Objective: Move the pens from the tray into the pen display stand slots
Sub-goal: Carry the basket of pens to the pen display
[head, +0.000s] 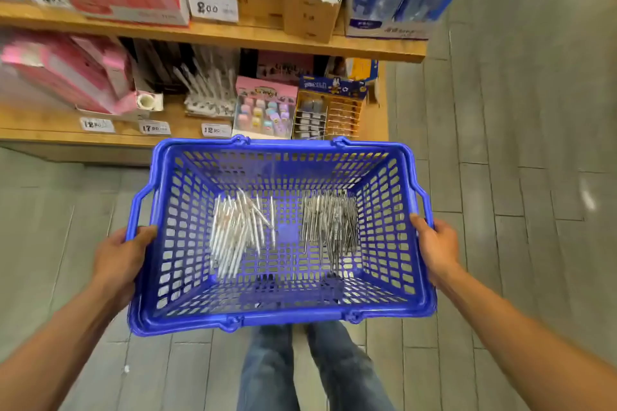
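A blue plastic basket (pixel 277 319) hangs in front of me above the floor, serving as the tray. On its bottom lie two heaps of pens: white pens (pixel 235 232) on the left and dark grey pens (pixel 330 225) on the right. My left hand (pixel 122 252) grips the basket's left rim, thumb over the edge. My right hand (pixel 434 245) grips the right rim the same way. A pen display stand (pixel 208 93) with several white pens upright in it sits on the lower wooden shelf behind the basket.
Wooden shelves (pixel 213 32) run across the top, stacked with boxes, a pink eraser box (pixel 265 108) and a yellow display card (pixel 329 110). Price tags (pixel 213 7) line the shelf edges. Grey plank floor (pixel 500 143) spreads to the right. My legs in jeans (pixel 310 370) show below the basket.
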`<state>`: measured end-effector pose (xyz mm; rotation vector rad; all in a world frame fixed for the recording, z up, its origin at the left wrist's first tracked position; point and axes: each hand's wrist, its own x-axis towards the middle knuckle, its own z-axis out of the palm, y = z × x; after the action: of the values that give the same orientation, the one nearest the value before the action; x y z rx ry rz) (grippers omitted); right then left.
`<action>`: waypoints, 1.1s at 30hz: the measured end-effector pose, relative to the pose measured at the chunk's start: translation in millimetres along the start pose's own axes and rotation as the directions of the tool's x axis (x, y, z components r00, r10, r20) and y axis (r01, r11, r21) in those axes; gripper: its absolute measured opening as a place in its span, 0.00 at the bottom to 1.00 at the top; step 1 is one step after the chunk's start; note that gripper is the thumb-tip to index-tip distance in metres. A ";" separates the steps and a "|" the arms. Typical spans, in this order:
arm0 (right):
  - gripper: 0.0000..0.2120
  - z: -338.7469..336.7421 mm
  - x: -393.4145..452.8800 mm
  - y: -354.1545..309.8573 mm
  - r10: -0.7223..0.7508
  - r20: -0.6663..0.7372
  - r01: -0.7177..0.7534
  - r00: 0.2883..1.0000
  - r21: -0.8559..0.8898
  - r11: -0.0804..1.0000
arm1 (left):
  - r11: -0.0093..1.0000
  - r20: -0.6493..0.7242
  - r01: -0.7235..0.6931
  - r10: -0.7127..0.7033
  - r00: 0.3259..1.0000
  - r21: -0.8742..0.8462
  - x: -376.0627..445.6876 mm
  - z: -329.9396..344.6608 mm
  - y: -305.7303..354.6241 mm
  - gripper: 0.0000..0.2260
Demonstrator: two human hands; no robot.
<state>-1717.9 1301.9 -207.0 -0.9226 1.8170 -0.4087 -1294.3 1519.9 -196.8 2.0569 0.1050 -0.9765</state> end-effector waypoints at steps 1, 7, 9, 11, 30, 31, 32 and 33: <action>0.12 9.3 5.5 7.3 0.009 -0.006 -0.009 1.000 -0.005 1.000 | 1.000 0.004 0.009 -0.009 1.000 0.009 13.5 1.6 -9.1 0.04; 0.11 69.7 51.0 59.7 0.063 -0.082 -0.067 0.995 -0.054 0.996 | 0.996 -0.011 0.083 -0.083 0.996 0.013 95.2 21.2 -64.2 0.04; 0.11 90.3 68.3 78.7 0.075 -0.099 -0.080 0.992 -0.044 0.996 | 0.994 -0.014 0.107 -0.107 0.994 0.018 121.8 29.3 -80.8 0.05; 0.11 109.1 87.8 98.5 0.083 -0.118 -0.088 0.990 -0.038 0.995 | 0.992 -0.010 0.125 -0.124 0.992 0.019 147.3 37.8 -96.8 0.05; 0.11 220.0 222.4 198.6 0.056 -0.157 -0.061 0.986 -0.024 0.998 | 0.986 -0.016 0.131 -0.130 0.991 0.104 305.4 104.4 -199.9 0.07; 0.11 220.6 225.6 200.1 0.050 -0.157 -0.054 0.986 -0.022 0.998 | 0.986 -0.011 0.130 -0.130 0.991 0.103 309.4 107.2 -201.9 0.07; 0.11 221.6 228.2 201.5 0.046 -0.157 -0.050 0.986 -0.023 0.998 | 0.986 -0.008 0.128 -0.128 0.992 0.105 312.6 109.9 -203.8 0.07; 0.11 222.3 230.3 202.6 0.045 -0.155 -0.050 0.987 -0.027 0.998 | 0.986 -0.006 0.126 -0.126 0.992 0.111 315.4 111.9 -205.5 0.07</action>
<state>-1645.8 1290.6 -578.7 -0.8875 1.9874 -0.4329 -1224.0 1491.7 -582.2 2.1734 0.1855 -1.0816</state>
